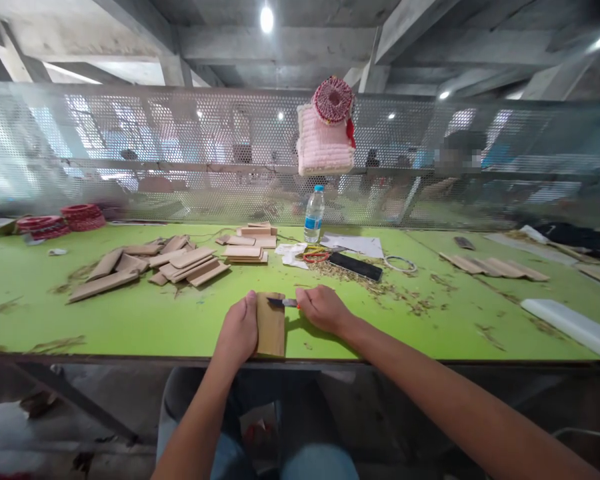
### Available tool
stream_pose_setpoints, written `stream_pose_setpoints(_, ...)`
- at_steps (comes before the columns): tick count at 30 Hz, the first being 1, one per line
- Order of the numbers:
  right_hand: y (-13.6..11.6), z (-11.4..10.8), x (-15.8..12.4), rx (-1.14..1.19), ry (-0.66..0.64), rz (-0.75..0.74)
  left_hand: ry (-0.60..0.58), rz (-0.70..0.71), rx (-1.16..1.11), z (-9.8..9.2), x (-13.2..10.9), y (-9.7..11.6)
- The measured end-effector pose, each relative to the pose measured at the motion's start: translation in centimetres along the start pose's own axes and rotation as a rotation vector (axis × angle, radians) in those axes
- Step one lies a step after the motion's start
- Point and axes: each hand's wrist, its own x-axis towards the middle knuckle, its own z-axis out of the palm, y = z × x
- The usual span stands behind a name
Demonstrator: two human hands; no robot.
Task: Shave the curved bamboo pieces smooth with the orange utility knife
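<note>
While the left grip point(239, 328) is wrapped on the left edge of a tan slat point(271, 327), holding it down at the near edge of the green counter point(145, 320), the right grip point(324, 309) is pinched tight on a small knife point(283, 303), with the blade touching the slat's far end. Just beyond the slat to the right there's a mess of shavings point(375, 283) and a black strip point(362, 267). Further behind it a water bottle point(314, 214) stands upright. Back left of the slat is a loose pile of similar tan pieces point(180, 263).
</note>
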Motion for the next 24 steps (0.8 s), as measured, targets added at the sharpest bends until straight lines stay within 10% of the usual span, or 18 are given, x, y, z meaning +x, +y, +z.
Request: stream_pose_setpoints(24, 1.3, 0.0, -0.1, -0.094, 0.027, 0.143, -0.019, -0.013, 0.142, 0.2, 0.2, 0.5)
